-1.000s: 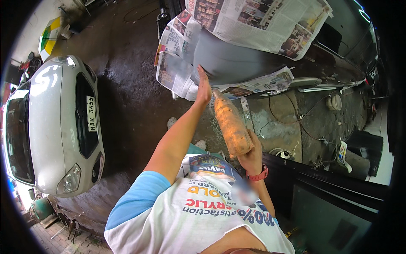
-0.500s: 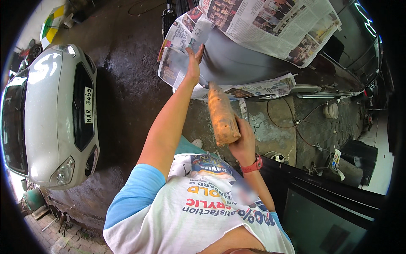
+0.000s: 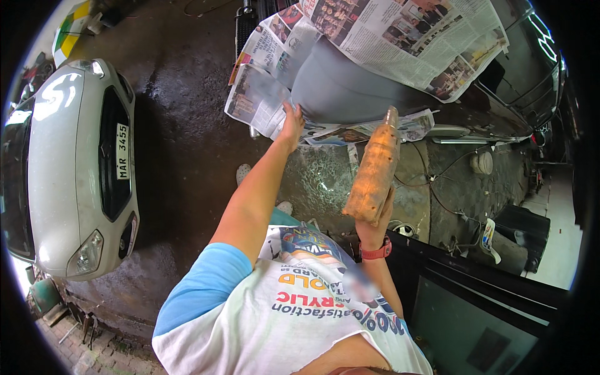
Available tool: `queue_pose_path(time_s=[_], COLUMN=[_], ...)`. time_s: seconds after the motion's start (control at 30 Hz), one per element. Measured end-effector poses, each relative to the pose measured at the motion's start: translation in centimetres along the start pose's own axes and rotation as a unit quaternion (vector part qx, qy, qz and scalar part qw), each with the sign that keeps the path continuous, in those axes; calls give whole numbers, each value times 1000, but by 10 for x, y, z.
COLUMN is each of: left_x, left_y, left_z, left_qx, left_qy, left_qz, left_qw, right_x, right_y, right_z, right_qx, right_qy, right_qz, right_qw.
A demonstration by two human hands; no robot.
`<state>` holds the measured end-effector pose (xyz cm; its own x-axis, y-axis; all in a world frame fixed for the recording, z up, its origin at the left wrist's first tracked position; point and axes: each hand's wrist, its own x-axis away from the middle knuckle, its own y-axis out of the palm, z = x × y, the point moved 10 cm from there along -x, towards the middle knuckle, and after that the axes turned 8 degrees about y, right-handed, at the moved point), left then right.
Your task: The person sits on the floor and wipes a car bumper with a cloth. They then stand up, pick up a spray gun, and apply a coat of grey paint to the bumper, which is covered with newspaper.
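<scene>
My right hand (image 3: 380, 226) is closed around the lower part of a scuffed plastic bottle (image 3: 373, 172), orange-stained, its narrow neck tilted up and away from me. Most of my right fingers are hidden behind the bottle. My left hand (image 3: 290, 129) is at the near left edge of a smooth grey car body panel (image 3: 350, 87), fingers apart and nothing in them. It overlaps the newspaper sheet (image 3: 259, 100) there; I cannot tell if it touches. More newspaper (image 3: 409, 47) covers the area beyond the panel, and a strip (image 3: 340, 135) runs under its near edge.
A white car (image 3: 72, 169) stands at the left. The dark car (image 3: 500, 115) bearing the panel extends to the right. A hose (image 3: 431, 178) loops over the wet floor near a pale bucket (image 3: 481, 163). A dark-framed glass panel (image 3: 475, 319) is close at my lower right.
The bottle has swung right, away from the panel's near edge, and its neck now points up and right. My left hand has come lower and nearer to me.
</scene>
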<state>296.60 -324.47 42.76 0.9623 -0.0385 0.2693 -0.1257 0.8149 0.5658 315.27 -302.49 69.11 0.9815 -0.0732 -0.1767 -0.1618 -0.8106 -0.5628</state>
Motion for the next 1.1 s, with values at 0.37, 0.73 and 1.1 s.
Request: queue_pose_path(time_s=[0.37,0.73,1.1], left_x=[98,378,350], left_y=[-104,-390,-298], left_z=[-104,-152,-138], left_qx=[-124,-441,-449], left_qy=[-179,-285,-247], left_qz=[-1,327,238], left_qw=[976,786,825], right_x=[16,-8,5], right_y=[59,21,126], right_z=[49,97,69], right_qx=[51,60,-2], right_qy=[70,54,52], right_qz=[-201,12,-251], right_qw=[976,997,967])
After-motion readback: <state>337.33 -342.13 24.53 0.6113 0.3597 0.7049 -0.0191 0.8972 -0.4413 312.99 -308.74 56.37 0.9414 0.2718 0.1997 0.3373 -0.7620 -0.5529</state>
